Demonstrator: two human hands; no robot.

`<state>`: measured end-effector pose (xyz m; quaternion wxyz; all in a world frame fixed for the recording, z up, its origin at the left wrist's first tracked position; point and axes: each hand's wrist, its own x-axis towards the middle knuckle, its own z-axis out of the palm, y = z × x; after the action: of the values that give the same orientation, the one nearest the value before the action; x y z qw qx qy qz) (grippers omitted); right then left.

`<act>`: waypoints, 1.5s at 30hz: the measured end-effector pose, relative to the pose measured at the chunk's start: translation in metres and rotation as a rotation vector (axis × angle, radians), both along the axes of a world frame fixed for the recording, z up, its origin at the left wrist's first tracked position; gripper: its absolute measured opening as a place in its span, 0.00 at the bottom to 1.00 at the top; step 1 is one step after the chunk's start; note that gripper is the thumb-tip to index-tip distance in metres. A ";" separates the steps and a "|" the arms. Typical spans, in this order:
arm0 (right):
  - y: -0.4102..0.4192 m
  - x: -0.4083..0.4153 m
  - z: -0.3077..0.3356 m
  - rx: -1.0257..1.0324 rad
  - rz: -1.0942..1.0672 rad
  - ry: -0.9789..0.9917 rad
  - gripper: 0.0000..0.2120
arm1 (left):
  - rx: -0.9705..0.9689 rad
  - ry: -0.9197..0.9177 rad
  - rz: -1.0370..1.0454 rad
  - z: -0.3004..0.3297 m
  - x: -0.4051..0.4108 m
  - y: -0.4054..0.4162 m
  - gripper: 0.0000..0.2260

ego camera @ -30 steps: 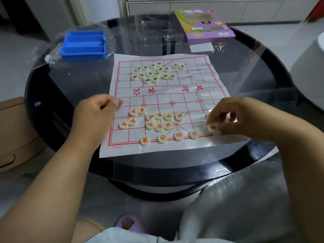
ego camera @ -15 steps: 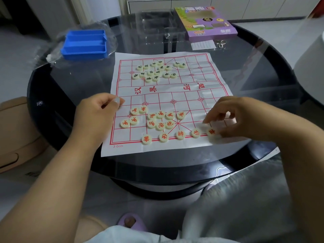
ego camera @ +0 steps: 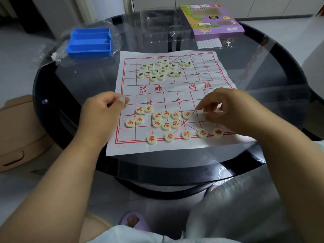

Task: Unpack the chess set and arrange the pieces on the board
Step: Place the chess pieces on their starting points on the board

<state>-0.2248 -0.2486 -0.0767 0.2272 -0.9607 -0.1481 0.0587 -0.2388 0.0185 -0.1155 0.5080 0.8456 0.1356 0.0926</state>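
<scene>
Moved: right hand (ego camera: pixel 228 109) lifted off the piece at the near right of the bottom line, now further up the board beside the red cluster; left hand (ego camera: pixel 103 111) unchanged at the left edge.
Board: one paper board (ego camera: pixel 175 88), red grid, flat on the table, near edge close to the table rim.
Red pieces: sixteen counted. Five in a row on the nearest line (ego camera: pixel 185 135); the rightmost of them (ego camera: pixel 218 132) lying free. Nine bunched above that row (ego camera: pixel 166 120), two more apart at the left (ego camera: pixel 135 121).
Dark pieces: about sixteen, exact count uncertain, heaped loosely on the far half (ego camera: pixel 163 70).
Right fingers: curled, tips drawn close together, forefinger tip just beside a red piece (ego camera: pixel 186 115); contact not clear, nothing seen held.
Left fingers: curled into a loose fist, thumb against forefinger at the board's left margin; whether pinching the paper cannot be told.
Tray: one blue tray (ego camera: pixel 89 42) with long compartments, on clear plastic wrap, far left.
Box: one purple box (ego camera: pixel 213 20), far right, a white slip (ego camera: pixel 208 43) in front.
Surface: round dark glass table (ego camera: pixel 70 81), black rim.
Room: pale tiled floor, cardboard box (ego camera: pixel 15 130) at left.
</scene>
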 end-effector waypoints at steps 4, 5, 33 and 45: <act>0.014 0.001 -0.002 -0.010 0.015 0.003 0.11 | -0.001 0.000 -0.001 -0.001 0.000 0.000 0.07; 0.017 0.001 -0.002 -0.013 0.019 0.001 0.12 | -0.002 0.000 -0.002 -0.001 0.000 0.000 0.07; 0.076 -0.010 -0.006 -0.035 0.048 -0.060 0.13 | 0.029 -0.002 -0.012 -0.001 0.003 0.001 0.06; 0.096 -0.010 -0.015 -0.068 -0.029 -0.143 0.12 | -0.009 -0.017 -0.018 0.000 0.003 0.002 0.07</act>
<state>-0.2344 -0.1530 -0.0921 0.1843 -0.9717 -0.1477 -0.0083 -0.2360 0.0203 -0.1151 0.5136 0.8438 0.1241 0.0946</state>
